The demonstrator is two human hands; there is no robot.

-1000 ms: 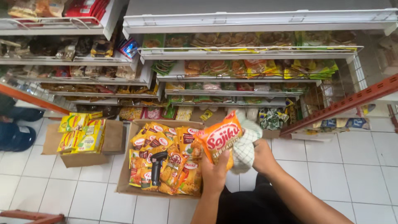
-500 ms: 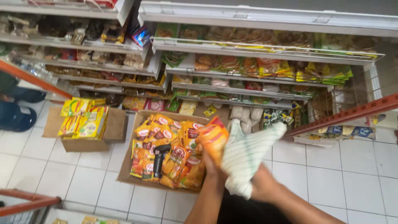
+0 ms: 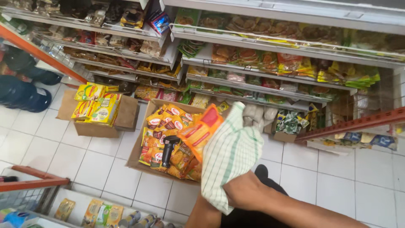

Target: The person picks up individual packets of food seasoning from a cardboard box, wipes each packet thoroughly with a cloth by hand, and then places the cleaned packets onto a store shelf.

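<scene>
The right hand (image 3: 247,192) grips a white cloth (image 3: 230,156) with green checks, fingers closed on its lower end; the cloth drapes over an orange packet (image 3: 200,131) with red stripes. The left hand is hidden behind the cloth, so its grip cannot be told, though the packet sits above that forearm. Below lies an open cardboard box (image 3: 139,147) of orange-yellow packets on the tiled floor, a black scanner (image 3: 168,150) lying on them. To its left, a smaller box (image 3: 122,120) carries yellow cartons (image 3: 95,103). Shelves (image 3: 270,80) behind hold green, yellow and orange sachets.
</scene>
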